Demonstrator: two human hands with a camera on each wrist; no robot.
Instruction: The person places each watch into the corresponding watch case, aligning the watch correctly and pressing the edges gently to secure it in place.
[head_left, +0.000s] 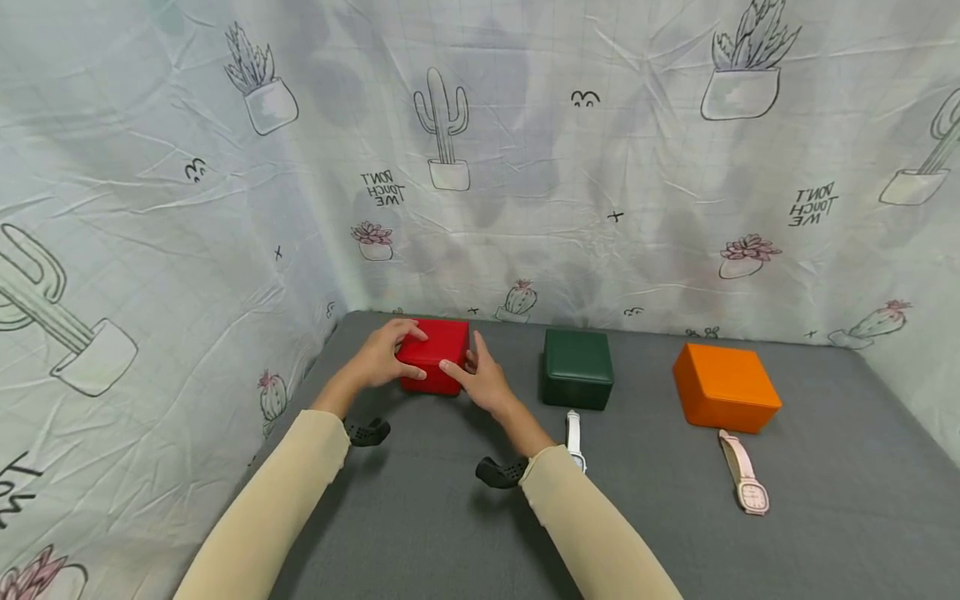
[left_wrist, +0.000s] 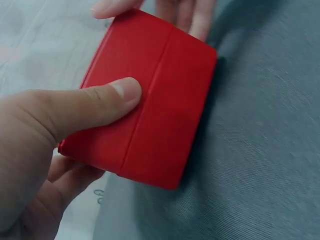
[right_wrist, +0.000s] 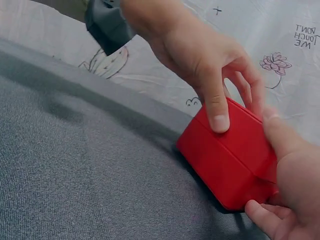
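A red box (head_left: pixel 442 340) with a lid seam sits on the grey cloth at the far left of the table. My left hand (head_left: pixel 381 357) grips its left side. In the left wrist view the left thumb presses the front of the red box (left_wrist: pixel 165 100) across the lid, while the other fingers go behind it, partly hidden. My right hand (head_left: pixel 487 379) is at the box's right side. In the right wrist view, the right thumb (right_wrist: pixel 285 137) lies at the lid's edge and the curled fingers are low against that side.
A green box (head_left: pixel 577 367) and an orange box (head_left: pixel 726 385) stand to the right. A white watch (head_left: pixel 573 433) lies before the green box, partly behind my right forearm. Near the orange box lies a pink watch (head_left: pixel 742 475). A printed curtain (head_left: pixel 525 150) hangs behind the table.
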